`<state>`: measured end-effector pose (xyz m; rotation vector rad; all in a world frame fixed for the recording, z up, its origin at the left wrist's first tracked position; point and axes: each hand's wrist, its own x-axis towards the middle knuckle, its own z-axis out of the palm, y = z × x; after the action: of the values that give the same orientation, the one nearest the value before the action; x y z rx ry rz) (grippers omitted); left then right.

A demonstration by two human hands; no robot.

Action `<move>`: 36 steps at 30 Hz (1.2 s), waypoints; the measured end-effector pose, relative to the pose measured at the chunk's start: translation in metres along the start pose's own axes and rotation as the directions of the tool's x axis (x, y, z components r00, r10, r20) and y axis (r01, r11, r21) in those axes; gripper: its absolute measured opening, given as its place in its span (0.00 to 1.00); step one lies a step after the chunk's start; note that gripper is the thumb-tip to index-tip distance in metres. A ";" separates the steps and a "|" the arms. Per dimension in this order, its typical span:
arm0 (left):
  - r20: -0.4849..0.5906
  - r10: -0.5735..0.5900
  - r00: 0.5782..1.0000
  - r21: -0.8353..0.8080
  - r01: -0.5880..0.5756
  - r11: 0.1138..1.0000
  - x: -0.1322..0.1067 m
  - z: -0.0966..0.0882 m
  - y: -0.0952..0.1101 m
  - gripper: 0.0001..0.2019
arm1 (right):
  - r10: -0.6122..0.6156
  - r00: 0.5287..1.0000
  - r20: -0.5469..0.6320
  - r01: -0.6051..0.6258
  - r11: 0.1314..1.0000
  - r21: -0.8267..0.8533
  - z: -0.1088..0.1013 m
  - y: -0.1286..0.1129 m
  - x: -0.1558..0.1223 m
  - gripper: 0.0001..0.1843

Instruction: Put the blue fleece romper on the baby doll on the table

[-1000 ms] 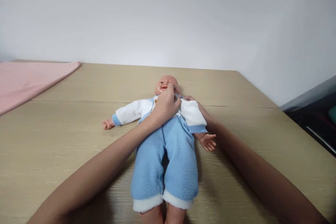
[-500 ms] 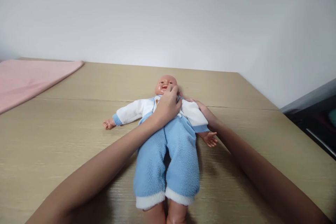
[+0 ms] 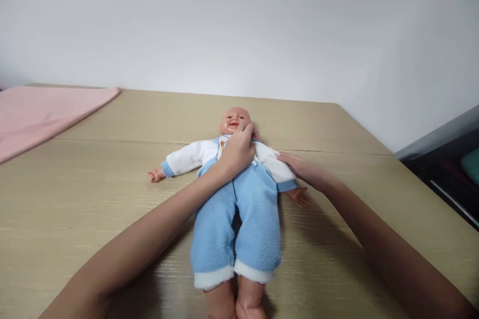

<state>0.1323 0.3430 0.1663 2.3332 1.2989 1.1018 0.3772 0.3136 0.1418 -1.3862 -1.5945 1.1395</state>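
Note:
A baby doll [image 3: 239, 209] lies on its back, head away from me, in a white-sleeved top and fuzzy blue trousers with white cuffs. Across its chest rests my left hand [image 3: 239, 152], the fingers curled over the collar and shoulder beside the chin; the fingertips are partly hidden. Along the outer side of the doll's white sleeve [image 3: 269, 162] is my right hand [image 3: 297, 164], its fingers stretched out and touching the sleeve near the elbow. The doll's other arm spreads out to the left.
The doll lies on a light wooden table [image 3: 93, 199] with a seam running across it. A pink cloth [image 3: 48, 114] is at the table's far left. Behind stands a pale wall [image 3: 239, 25]. A dark object [image 3: 445, 169] is beyond the right edge.
My right hand has drawn back from beside the doll's shoulder, down along its sleeve towards me. My left hand stays at the collar.

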 end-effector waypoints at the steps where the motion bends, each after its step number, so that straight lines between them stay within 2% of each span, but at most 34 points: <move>1: 0.001 0.001 1.000 0.007 -0.001 1.000 0.000 0.000 0.000 0.18 | 0.021 1.000 0.012 -0.021 0.999 -0.037 -0.002 -0.001 0.000 0.21; 3: -0.005 0.005 1.000 0.019 -0.005 1.000 -0.001 0.000 0.000 0.17 | 0.077 0.995 0.065 -0.070 0.992 -0.109 -0.006 -0.002 -0.001 0.20; 6: -0.012 0.013 1.000 0.022 -0.013 1.000 -0.001 -0.001 0.000 0.17 | 0.077 0.994 0.075 -0.061 0.981 -0.186 -0.014 -0.005 -0.002 0.16; 11: -0.005 0.012 1.000 0.016 -0.012 1.000 -0.001 -0.001 0.000 0.16 | -0.006 0.997 0.075 0.026 0.962 -0.273 -0.020 -0.006 -0.004 0.16; 15: -0.012 0.050 0.999 0.003 -0.049 0.999 -0.005 -0.005 0.003 0.08 | -0.078 0.995 0.061 0.092 0.951 -0.296 -0.021 0.000 -0.002 0.18; 18: -0.084 0.088 0.993 0.004 -0.088 0.996 -0.013 -0.015 0.005 0.01 | -0.131 0.991 0.037 0.136 0.937 -0.321 -0.023 0.003 0.000 0.18; 21: -0.188 0.081 0.979 0.001 -0.083 0.997 -0.026 -0.032 0.004 0.04 | -0.193 0.980 -0.047 0.162 0.916 -0.366 -0.023 0.002 -0.002 0.18; 23: -0.238 0.046 0.970 0.012 -0.044 0.999 -0.040 -0.044 0.000 0.06 | -0.282 0.946 -0.157 0.189 0.878 -0.439 -0.017 -0.004 -0.008 0.17; 25: -0.270 -0.001 0.963 0.018 0.007 1.000 -0.059 -0.055 -0.008 0.06 | -0.430 0.874 -0.224 0.248 0.794 -0.555 -0.006 -0.016 -0.020 0.13; 27: -0.274 -0.061 0.960 -0.009 0.060 0.998 -0.082 -0.063 -0.017 0.06 | -0.561 0.807 -0.183 0.335 0.691 -0.641 0.011 -0.028 -0.037 0.11; 28: -0.267 -0.100 0.959 -0.041 0.092 0.995 -0.094 -0.066 -0.022 0.07 | -0.586 0.799 -0.137 0.380 0.667 -0.641 0.020 -0.034 -0.046 0.11; 30: -0.225 -0.185 0.957 -0.134 0.158 0.978 -0.116 -0.071 -0.031 0.09 | -0.579 0.814 -0.052 0.441 0.672 -0.595 0.038 -0.042 -0.062 0.12; 32: -0.159 -0.259 0.953 -0.201 0.225 0.953 -0.133 -0.074 -0.038 0.12 | -0.541 0.841 -0.025 0.441 0.711 -0.548 0.052 -0.044 -0.073 0.12; 36: -0.017 -0.338 0.941 -0.303 0.317 0.898 -0.146 -0.078 -0.043 0.13 | -0.432 0.899 -0.076 0.354 0.817 -0.456 0.062 -0.037 -0.074 0.12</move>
<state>0.0032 0.2383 0.1241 1.7946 1.3782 1.1779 0.3189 0.2301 0.1576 -1.2866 -1.9611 0.4123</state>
